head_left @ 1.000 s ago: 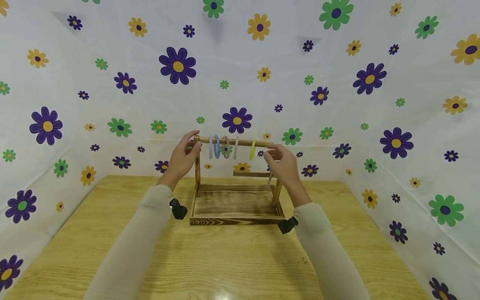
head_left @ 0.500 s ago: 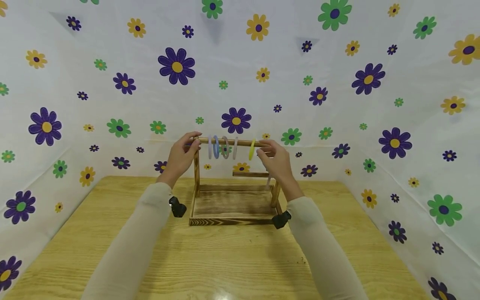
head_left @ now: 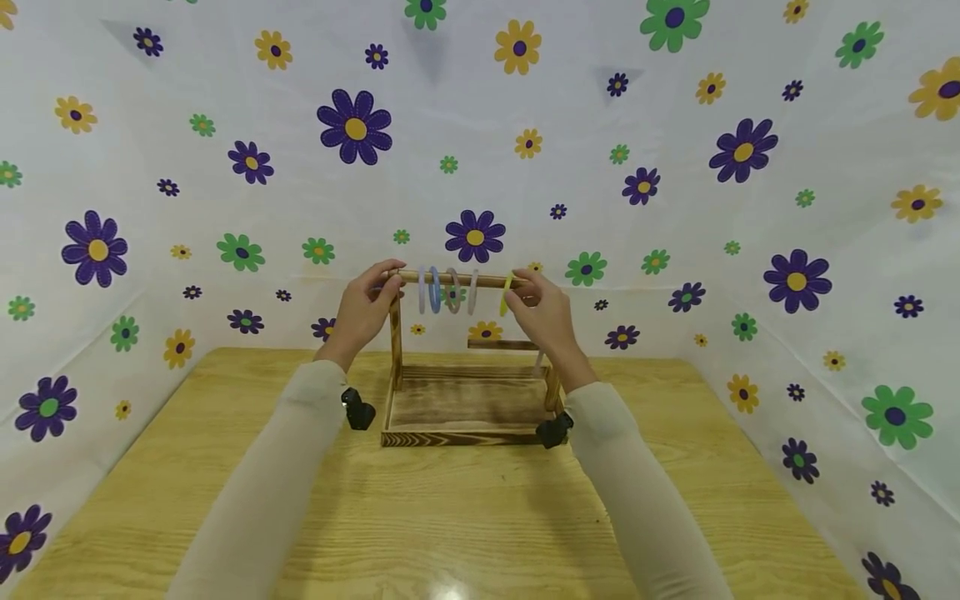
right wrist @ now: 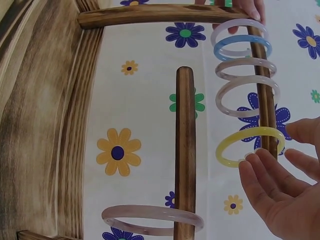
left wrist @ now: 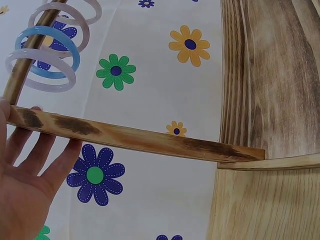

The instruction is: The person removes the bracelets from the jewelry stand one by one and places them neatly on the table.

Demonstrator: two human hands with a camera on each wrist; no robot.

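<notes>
A wooden display stand carries an upper rod [head_left: 489,282] with several bangles hung along it. My left hand [head_left: 360,315] grips the top of the left post [left wrist: 130,136], where it meets the rod. Nearest to that hand hang a pale lavender bangle [left wrist: 52,88] and a blue bangle [right wrist: 242,38], then two pale mauve ones. Toward the rod's right end hangs a yellow bangle [right wrist: 250,131]. My right hand [head_left: 546,317] is around that end, with its fingertips right at the yellow bangle's edge and the thumb on the other side, loosely spread.
The stand's shallow tray base [head_left: 465,438] sits on a wood-grain table [head_left: 450,517]. A shorter lower bar [right wrist: 185,115] juts out beneath the rod and bears another pale mauve bangle [right wrist: 150,212]. Flower-printed white cloth [head_left: 480,183] encloses the table at back and sides.
My right hand has slid left along the rod from its right end to the yellow bangle. The left hand stays on the post top, and the bangles hang where they were.
</notes>
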